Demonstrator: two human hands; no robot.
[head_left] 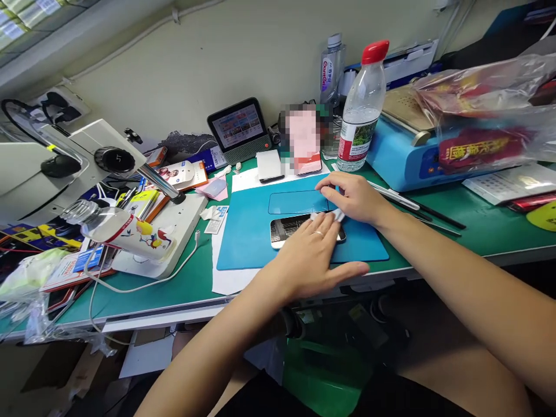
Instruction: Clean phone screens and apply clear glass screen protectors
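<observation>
My left hand (317,255) lies flat across a smartphone (282,229) on the blue mat (243,231), its fingers stretched out and its thumb pointing right. A crumpled white wipe (337,215) shows at its fingertips. My right hand (354,197) rests just beyond, fingers curled inward; what is inside them is hidden. Behind the phone lies a clear sheet with a thin dark outline (282,202), probably a screen protector, its right end close to my right hand. The left hand covers much of the phone.
A microscope stand (113,156) and a tilted bottle (139,234) are on the left. Behind the mat stand a smart display (238,130) and a red-capped water bottle (360,110). Tweezers and pen-like tools (408,202) lie right, before a blue machine (391,156).
</observation>
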